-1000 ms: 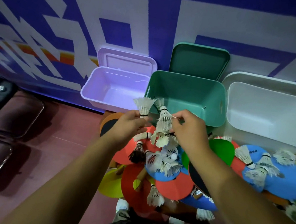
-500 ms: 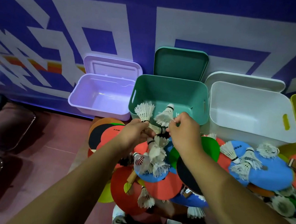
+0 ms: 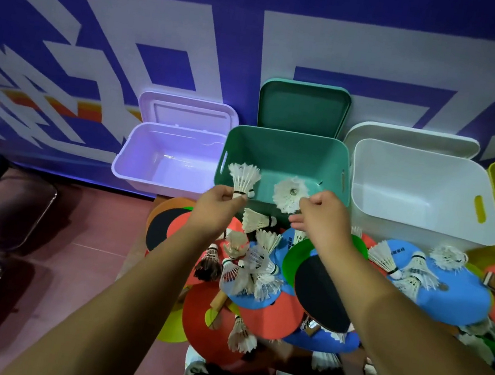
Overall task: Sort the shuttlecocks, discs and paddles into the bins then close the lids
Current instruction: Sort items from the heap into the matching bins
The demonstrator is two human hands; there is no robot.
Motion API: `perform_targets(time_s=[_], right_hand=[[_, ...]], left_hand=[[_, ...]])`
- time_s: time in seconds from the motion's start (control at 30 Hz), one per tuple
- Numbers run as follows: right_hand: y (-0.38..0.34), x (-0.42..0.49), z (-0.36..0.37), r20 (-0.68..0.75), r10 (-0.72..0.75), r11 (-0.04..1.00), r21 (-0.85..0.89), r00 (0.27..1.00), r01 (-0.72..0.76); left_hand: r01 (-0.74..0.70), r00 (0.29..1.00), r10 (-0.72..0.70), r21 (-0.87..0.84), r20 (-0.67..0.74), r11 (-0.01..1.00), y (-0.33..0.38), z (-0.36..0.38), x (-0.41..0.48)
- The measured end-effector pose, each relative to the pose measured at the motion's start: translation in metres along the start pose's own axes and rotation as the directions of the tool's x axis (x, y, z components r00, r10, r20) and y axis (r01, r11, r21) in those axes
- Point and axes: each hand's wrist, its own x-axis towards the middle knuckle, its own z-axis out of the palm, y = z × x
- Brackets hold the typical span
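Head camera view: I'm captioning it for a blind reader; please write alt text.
At the open green bin, the left hand pinches an upright shuttlecock, the right hand a second shuttlecock by its feathers. Discs and paddles lie piled below.

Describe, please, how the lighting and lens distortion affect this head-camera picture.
Head view: the wide-angle lens bows the wall stripes; light is dim, with a violet glow inside the lilac bin and the white bin brightest; the shuttlecock gripped by the left hand looks sharp.
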Motion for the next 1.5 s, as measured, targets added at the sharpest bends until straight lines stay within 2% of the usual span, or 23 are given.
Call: perform_targets(time_s=[0.13,0.23,0.33,0.43,0.57,0.77,0.93,1.07,1.17,1.23,1.3,1.5], right_hand=[[-0.014,0.023,-0.007,0.026,0.053,0.973,0.224,0.998,-0.057],[-0.022,0.03,-0.011,0.049,0.024,0.979,0.203,0.999,-0.033],[-0.017,0.03,-0.01,0.062,0.03,0.991,0.132,0.998,-0.038],[-0.008,0.025,-0.005,0.07,0.028,0.993,0.116,0.997,-0.036],[-0.005,0.015,0.005,0.076,0.0,1.0,-0.002,0.997,0.0],[0.001,0.0,0.029,0.204,-0.102,0.963,-0.224,0.974,0.148],[0.013,-0.015,0.05,0.414,-0.164,0.868,-0.37,0.895,0.33],[0.026,-0.023,0.064,0.515,-0.21,0.643,-0.567,0.831,0.515],[0.033,-0.026,0.071,0.546,-0.197,0.525,-0.643,0.814,0.558],[0.037,-0.025,0.073,0.545,-0.208,0.53,-0.635,0.812,0.562],[0.04,-0.024,0.073,0.538,-0.242,0.577,-0.589,0.808,0.565],[0.037,-0.019,0.068,0.433,-0.344,0.707,-0.464,0.833,0.533]], left_hand=[[-0.064,0.998,0.061,-0.061,-0.035,0.996,0.021,-0.006,0.022],[-0.059,0.994,0.05,-0.099,-0.095,0.993,0.031,-0.007,0.035],[-0.019,0.997,0.006,-0.179,-0.074,0.984,0.027,-0.009,0.041],[0.029,0.997,-0.041,-0.169,-0.066,0.985,0.012,-0.014,0.038],[0.106,0.991,-0.118,-0.168,-0.068,0.98,-0.008,-0.023,0.027],[0.088,0.991,-0.084,0.042,-0.105,0.995,-0.031,-0.031,0.005],[0.158,0.976,-0.115,0.24,-0.183,0.958,-0.053,-0.029,-0.003],[0.225,0.958,-0.162,0.274,-0.235,0.935,-0.066,-0.028,-0.009],[0.287,0.95,-0.212,0.368,-0.231,0.884,-0.073,-0.027,-0.012],[0.258,0.964,-0.202,0.442,-0.172,0.859,-0.077,-0.028,-0.012],[0.236,0.971,-0.19,0.451,-0.146,0.86,-0.082,-0.029,-0.011],[0.198,0.967,-0.123,0.361,-0.222,0.911,-0.075,-0.037,-0.018]])
